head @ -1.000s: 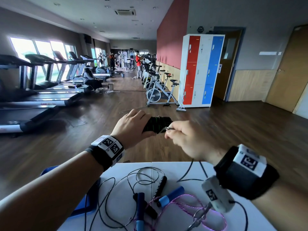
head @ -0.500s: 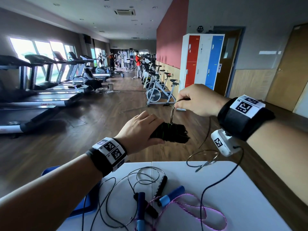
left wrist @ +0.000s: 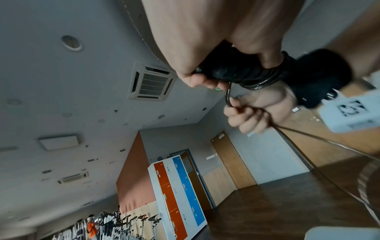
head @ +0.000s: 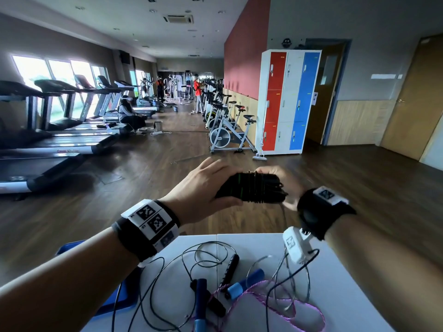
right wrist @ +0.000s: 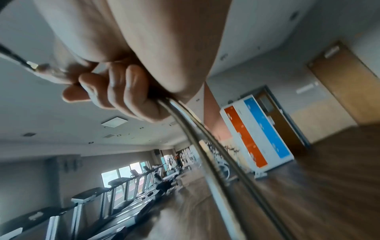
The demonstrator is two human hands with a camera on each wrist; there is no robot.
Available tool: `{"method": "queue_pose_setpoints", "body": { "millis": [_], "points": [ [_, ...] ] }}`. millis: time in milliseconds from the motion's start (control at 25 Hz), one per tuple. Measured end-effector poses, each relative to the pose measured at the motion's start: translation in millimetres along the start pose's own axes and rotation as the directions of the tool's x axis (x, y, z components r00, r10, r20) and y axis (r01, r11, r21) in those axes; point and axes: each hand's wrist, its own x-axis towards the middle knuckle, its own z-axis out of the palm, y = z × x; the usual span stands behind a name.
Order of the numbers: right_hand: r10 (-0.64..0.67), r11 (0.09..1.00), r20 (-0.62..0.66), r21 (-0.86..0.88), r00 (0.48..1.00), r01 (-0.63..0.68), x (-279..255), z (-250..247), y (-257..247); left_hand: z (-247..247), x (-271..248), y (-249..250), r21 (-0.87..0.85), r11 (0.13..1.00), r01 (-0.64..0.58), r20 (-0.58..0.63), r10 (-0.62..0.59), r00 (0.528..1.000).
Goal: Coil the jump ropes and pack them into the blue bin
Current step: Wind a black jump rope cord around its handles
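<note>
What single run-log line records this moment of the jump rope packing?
step: coiling | left hand: grips black jump rope bundle | right hand: grips loose cable | blue bin: no rope visible inside | table: other ropes uncoiled

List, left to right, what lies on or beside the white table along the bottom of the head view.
Blue bin → black handle → blue handle → pink rope.

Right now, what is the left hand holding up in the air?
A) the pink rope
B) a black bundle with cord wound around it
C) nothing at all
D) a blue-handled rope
B: the left hand grips a black bundle wrapped in turns of cord, while the pink rope and the blue handle lie on the table.
</note>
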Motion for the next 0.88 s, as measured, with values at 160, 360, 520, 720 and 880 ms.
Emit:
{"method": "queue_pose_setpoints", "body": {
  "millis": [160, 360, 520, 720, 880],
  "points": [
    [0.117, 0.981, 0.076, 0.145, 0.99, -0.127, -46.6, 60.5, 17.0, 12.6, 0.0, -12.6, 0.025, 0.998, 0.049, 0.009, -0.049, 0.999],
    [0.037, 0.998, -0.022, 0.06, 0.999, -0.035, -66.4, 75.7, 17.7, 35.7, -11.2, -21.8, 0.056, 0.989, 0.135, 0.027, -0.137, 0.99],
    [-0.075, 0.981, -0.013, -0.181, 0.997, 0.071, -72.8, 65.4, 3.8, 38.5, -9.1, -24.0, 0.093, 0.985, 0.145, 0.049, -0.15, 0.987],
    [-0.164, 0.878, 0.01, -0.455, 0.986, 0.15, -73.3, 50.6, -30.7, 43.4, -12.6, -29.5, 0.125, 0.978, 0.169, 0.11, -0.183, 0.977],
    [-0.134, 0.859, 0.015, -0.497, 0.991, 0.124, -61.8, 34.2, -54.4, 42.3, -7.9, -29.7, 0.119, 0.981, 0.155, 0.098, -0.167, 0.981]
  ]
}}
